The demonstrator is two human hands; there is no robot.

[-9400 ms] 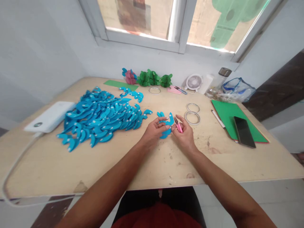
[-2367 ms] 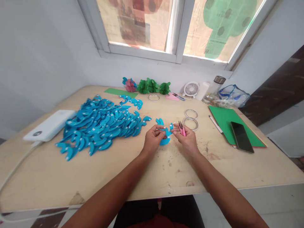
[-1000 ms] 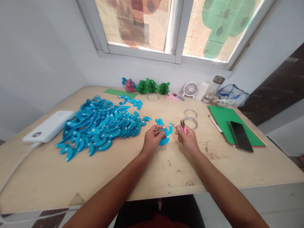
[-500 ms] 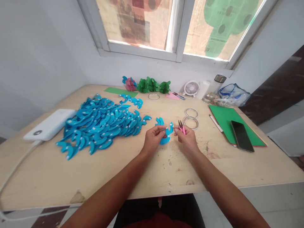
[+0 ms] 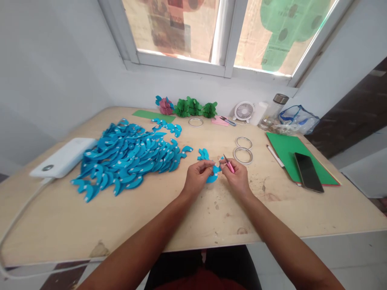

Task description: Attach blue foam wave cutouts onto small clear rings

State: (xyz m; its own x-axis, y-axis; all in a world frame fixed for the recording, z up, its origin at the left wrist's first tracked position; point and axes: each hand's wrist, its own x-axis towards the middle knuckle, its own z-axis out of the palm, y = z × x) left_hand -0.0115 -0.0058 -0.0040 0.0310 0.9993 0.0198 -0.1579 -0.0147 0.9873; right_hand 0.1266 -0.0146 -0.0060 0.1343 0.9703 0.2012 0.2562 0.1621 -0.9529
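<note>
My left hand (image 5: 197, 176) pinches a curved blue paper piece (image 5: 212, 178) just above the table. My right hand (image 5: 238, 179) is closed around pink-handled snips (image 5: 229, 164), whose dark blades point up and away. Its thumb and fingertip meet at the right end of the blue paper, close to my left fingertips. Whether they also grip the paper or a bit of tape is too small to tell. Just beyond my hands lie a few small blue paper pieces (image 5: 203, 154). To the left spreads a large heap of blue paper pieces (image 5: 133, 149), many with small white patches.
Two tape rolls (image 5: 243, 155) lie beyond my right hand, and another ring (image 5: 196, 122) farther back. A power bank (image 5: 64, 158) with a cable stands left. On the right are green sheets (image 5: 281, 153), a phone (image 5: 308, 172) and a pen (image 5: 275, 156). A fan (image 5: 244, 111) stands behind.
My right hand has moved slightly left, bringing its fingertips against the blue paper. The snips have tilted left, and the paper's upright end is now mostly covered.
</note>
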